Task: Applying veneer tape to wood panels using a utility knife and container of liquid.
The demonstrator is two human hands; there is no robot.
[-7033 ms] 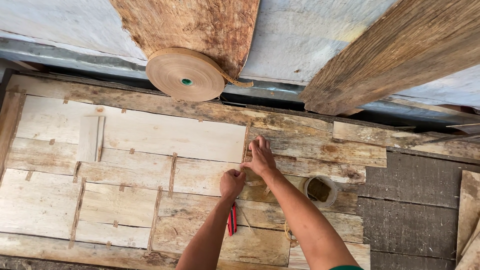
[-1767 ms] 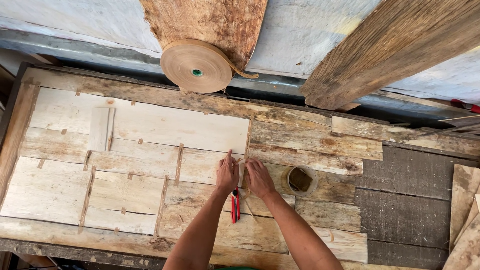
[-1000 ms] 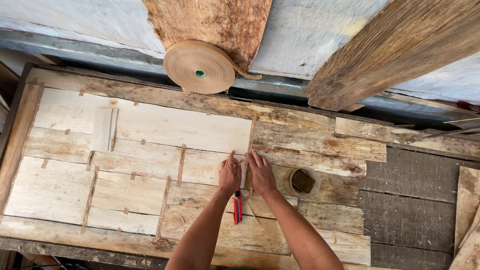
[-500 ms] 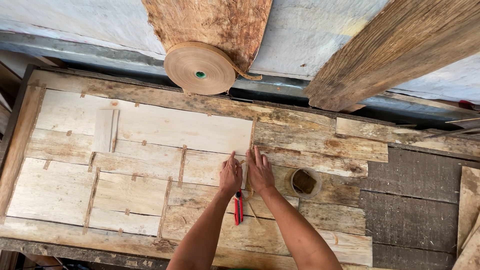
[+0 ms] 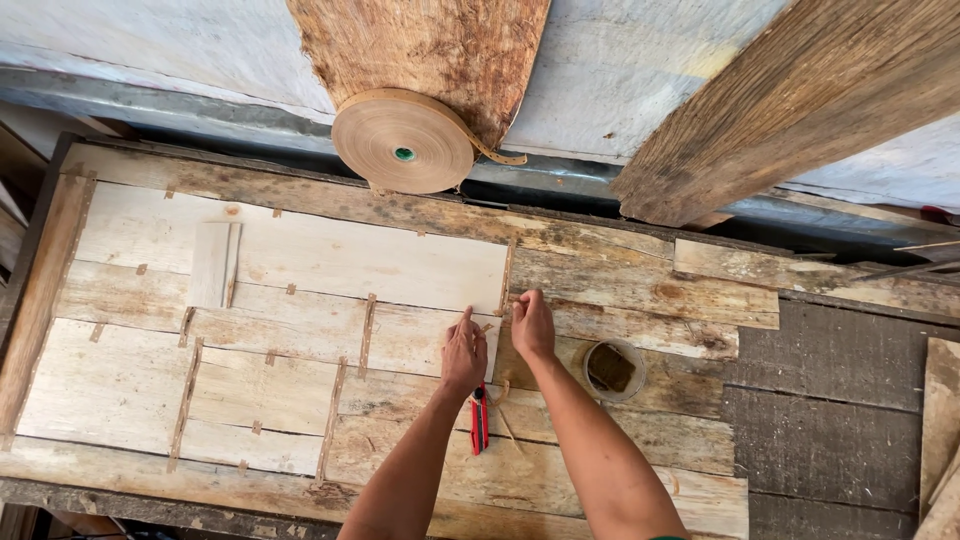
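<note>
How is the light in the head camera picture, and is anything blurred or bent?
Head view: soft, even daylight, no glare; both hands, left hand and right hand, look sharp on the pale patched veneer sheet; only faint shadows under the forearms; the large brown paper tape roll is sharp; slight wide-angle bending at the edges.

Tape roll [image 5: 403,141], small round tin [image 5: 613,369]

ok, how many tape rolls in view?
1: a brown tape roll standing on edge at the bench's far side, above both hands. Others may be hidden outside the frame.
</note>
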